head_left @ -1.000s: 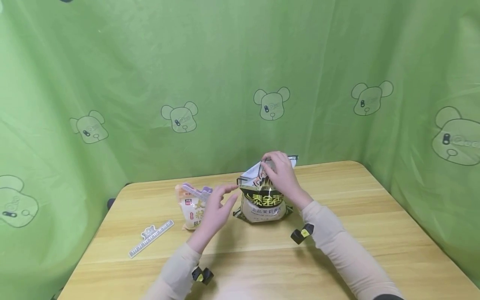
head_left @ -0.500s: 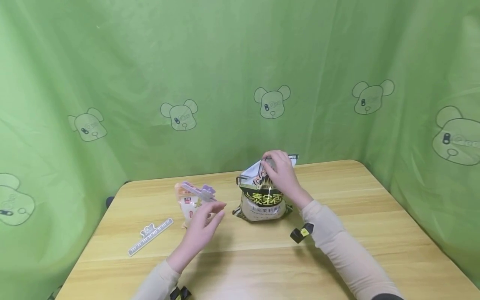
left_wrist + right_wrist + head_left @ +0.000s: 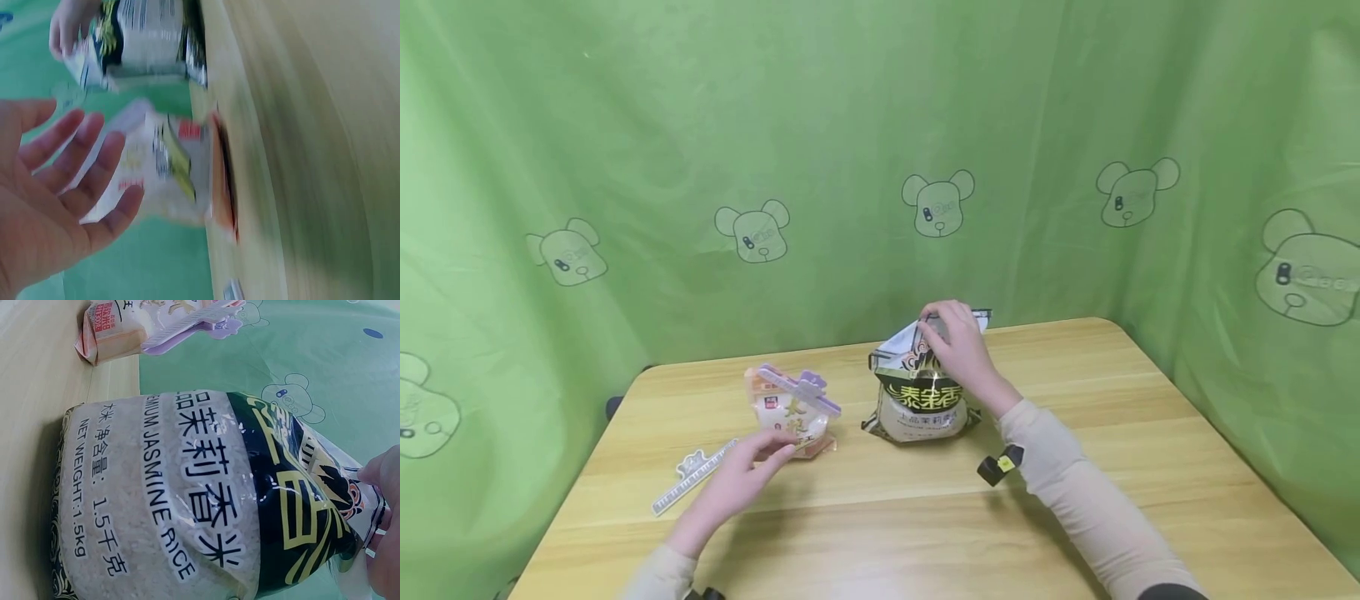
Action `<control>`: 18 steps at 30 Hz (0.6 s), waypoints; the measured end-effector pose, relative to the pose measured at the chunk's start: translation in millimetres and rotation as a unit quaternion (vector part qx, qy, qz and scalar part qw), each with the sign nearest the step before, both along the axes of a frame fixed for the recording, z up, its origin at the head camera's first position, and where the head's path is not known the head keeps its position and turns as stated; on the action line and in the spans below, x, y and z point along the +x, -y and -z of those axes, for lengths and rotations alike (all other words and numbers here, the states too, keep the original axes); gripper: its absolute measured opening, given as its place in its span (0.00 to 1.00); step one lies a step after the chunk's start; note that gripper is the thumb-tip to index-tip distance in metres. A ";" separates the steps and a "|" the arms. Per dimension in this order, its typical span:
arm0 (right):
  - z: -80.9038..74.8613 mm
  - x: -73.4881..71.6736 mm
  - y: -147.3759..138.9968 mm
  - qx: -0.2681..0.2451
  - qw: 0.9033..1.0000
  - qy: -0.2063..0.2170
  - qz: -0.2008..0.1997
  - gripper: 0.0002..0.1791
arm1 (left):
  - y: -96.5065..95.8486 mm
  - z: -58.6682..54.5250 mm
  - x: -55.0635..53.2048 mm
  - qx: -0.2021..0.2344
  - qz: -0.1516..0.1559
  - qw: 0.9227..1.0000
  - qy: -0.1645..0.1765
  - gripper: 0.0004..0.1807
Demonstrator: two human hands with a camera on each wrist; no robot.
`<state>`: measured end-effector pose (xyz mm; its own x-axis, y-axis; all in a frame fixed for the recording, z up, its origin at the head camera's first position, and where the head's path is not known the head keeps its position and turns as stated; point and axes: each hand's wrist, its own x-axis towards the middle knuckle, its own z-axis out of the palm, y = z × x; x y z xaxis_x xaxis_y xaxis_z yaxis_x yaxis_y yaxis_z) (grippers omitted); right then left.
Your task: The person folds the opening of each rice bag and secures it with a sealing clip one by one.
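Note:
A bag of jasmine rice [image 3: 925, 404] stands upright on the table, and my right hand [image 3: 958, 346] pinches its folded top; in the right wrist view the fingertips grip the plastic. To its left sits a smaller white and orange food packet [image 3: 778, 412] with a purple bag clip [image 3: 801, 390] across its top. My left hand [image 3: 741, 475] hovers in front of this packet, fingers loosely spread and holding nothing, as the left wrist view shows. Partly behind the left hand lies a white bag clip [image 3: 688, 479] with a piano-key pattern.
The wooden table [image 3: 1075, 442] carries all these things. A green curtain [image 3: 850, 125] printed with bear heads hangs along its back and sides.
My left hand has moved from beside the rice bag leftward and toward me, past the smaller packet. My right hand keeps its hold on the rice bag.

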<state>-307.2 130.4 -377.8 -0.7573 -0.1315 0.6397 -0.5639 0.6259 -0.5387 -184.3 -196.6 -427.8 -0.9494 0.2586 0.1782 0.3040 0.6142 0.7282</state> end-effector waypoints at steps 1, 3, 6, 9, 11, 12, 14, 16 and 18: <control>0.0 0.0 -0.1 0.000 1.000 0.000 0.000 0.10 | 5.6 0.9 -0.1 -0.006 0.000 1.000 0.000 0.15; 0.2 0.0 -0.1 0.001 1.000 0.001 0.001 0.10 | 16.3 1.9 0.1 -0.017 -0.003 1.000 0.002 0.15; 0.0 -0.8 -0.2 0.001 1.000 0.002 0.001 0.10 | 31.7 4.2 0.0 -0.028 -0.010 1.000 0.004 0.17; 0.3 -1.0 -0.4 0.002 1.000 0.001 0.001 0.10 | 44.7 5.6 -0.3 -0.029 -0.022 0.999 0.005 0.17; 0.5 -1.2 -0.3 0.003 1.000 -0.001 0.001 0.09 | 52.2 7.3 -1.4 -0.035 -0.033 0.999 0.002 0.17; 0.7 -1.3 -0.4 0.003 1.000 -0.002 0.002 0.09 | 55.7 8.4 -2.1 -0.039 -0.039 0.998 0.000 0.17; 1.0 -1.6 -0.4 0.004 1.000 -0.003 0.002 0.10 | 62.0 10.4 -3.6 -0.046 -0.049 0.998 -0.004 0.17; 1.2 -1.8 -0.4 0.004 1.000 -0.002 0.002 0.10 | 67.4 12.5 -4.7 -0.052 -0.057 0.997 -0.010 0.16; 1.4 -1.7 -0.5 0.002 1.000 0.000 0.001 0.10 | 72.0 14.1 -5.3 -0.053 -0.059 0.997 -0.013 0.16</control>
